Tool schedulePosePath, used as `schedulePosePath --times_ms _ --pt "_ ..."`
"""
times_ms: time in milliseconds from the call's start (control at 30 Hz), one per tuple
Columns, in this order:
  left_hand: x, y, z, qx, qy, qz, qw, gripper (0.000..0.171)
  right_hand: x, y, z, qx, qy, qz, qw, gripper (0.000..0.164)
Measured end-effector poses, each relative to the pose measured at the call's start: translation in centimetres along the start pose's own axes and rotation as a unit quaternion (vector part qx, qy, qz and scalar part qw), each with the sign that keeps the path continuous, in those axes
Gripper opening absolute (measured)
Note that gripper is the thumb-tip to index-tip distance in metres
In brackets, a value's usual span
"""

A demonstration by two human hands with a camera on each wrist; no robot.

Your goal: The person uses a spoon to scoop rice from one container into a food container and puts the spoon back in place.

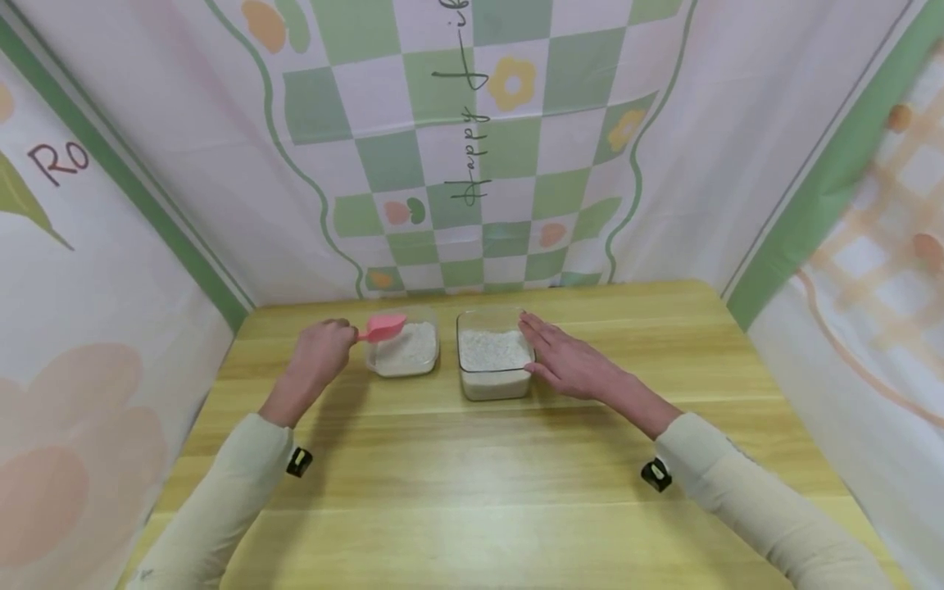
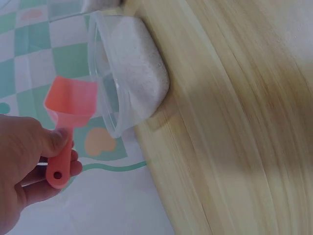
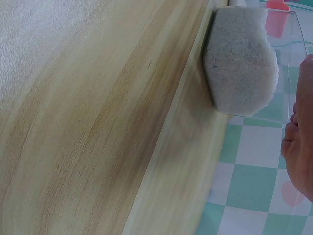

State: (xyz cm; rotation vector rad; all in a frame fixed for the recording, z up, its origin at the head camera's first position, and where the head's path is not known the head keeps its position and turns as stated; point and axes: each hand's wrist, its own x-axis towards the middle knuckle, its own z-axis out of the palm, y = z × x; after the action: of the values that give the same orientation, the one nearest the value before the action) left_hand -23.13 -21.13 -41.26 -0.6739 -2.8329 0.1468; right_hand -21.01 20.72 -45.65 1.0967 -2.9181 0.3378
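Observation:
My left hand [image 1: 319, 351] grips the handle of a pink scoop [image 1: 385, 328], which hangs over the back left part of a low clear container [image 1: 369, 365] holding white grains. In the left wrist view the scoop [image 2: 72, 100] shows no grains in the part of its bowl that is visible; thumb and fingers wrap the handle. A taller clear container [image 1: 459, 346] stands just to the right, roughly half full of rice-like white grains [image 3: 239, 61]. Along its right rim lies my right hand [image 1: 571, 360], fingers extended and touching the edge.
Both containers stand near the back of a wooden table [image 1: 472, 492]. Behind them hangs a checkered cloth [image 1: 516, 147], and patterned cloth also closes off both sides. A small dark device [image 1: 298, 461] sits at the left wrist, another dark device [image 1: 655, 474] at the right.

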Motion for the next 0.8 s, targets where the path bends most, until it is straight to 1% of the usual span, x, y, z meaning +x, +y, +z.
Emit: schedulePosePath --times_ms 67,133,167,233,333,433,533,667,800 --pt "0.1 0.1 -0.1 0.007 0.016 0.007 0.9998 0.008 -0.1 0.0 0.0 -0.003 0.001 0.001 1.000 0.069" --pt "0.2 0.2 -0.1 0.004 0.021 0.008 0.9997 0.008 -0.1 0.1 -0.1 -0.004 0.001 0.000 1.000 0.070" --pt "0.3 0.2 -0.1 0.001 0.018 0.005 0.9998 0.009 -0.1 0.1 -0.1 -0.004 0.002 -0.001 1.000 0.070" --pt "0.4 0.2 -0.3 -0.019 0.010 -0.004 0.9998 0.011 -0.1 0.1 -0.1 -0.004 0.003 -0.003 1.000 0.070" --pt "0.6 0.4 -0.7 -0.060 0.004 -0.014 0.9981 0.016 -0.1 0.1 -0.1 -0.004 0.001 -0.004 1.000 0.070" --pt "0.8 0.7 -1.4 -0.099 0.008 -0.012 0.9950 0.018 -0.1 0.1 0.0 -0.005 0.000 -0.003 1.000 0.070" --pt "1.2 1.2 -2.5 -0.116 0.015 -0.002 0.9931 0.016 -0.1 0.2 0.0 -0.007 0.001 -0.004 1.000 0.070" --pt "2.0 2.5 -4.1 -0.117 0.015 0.021 0.9928 0.013 0.0 0.2 -0.1 -0.010 0.002 -0.004 1.000 0.070" --pt "2.9 4.3 -5.3 -0.093 0.003 0.043 0.9947 0.015 -0.1 0.1 0.0 -0.010 0.001 -0.004 1.000 0.070"
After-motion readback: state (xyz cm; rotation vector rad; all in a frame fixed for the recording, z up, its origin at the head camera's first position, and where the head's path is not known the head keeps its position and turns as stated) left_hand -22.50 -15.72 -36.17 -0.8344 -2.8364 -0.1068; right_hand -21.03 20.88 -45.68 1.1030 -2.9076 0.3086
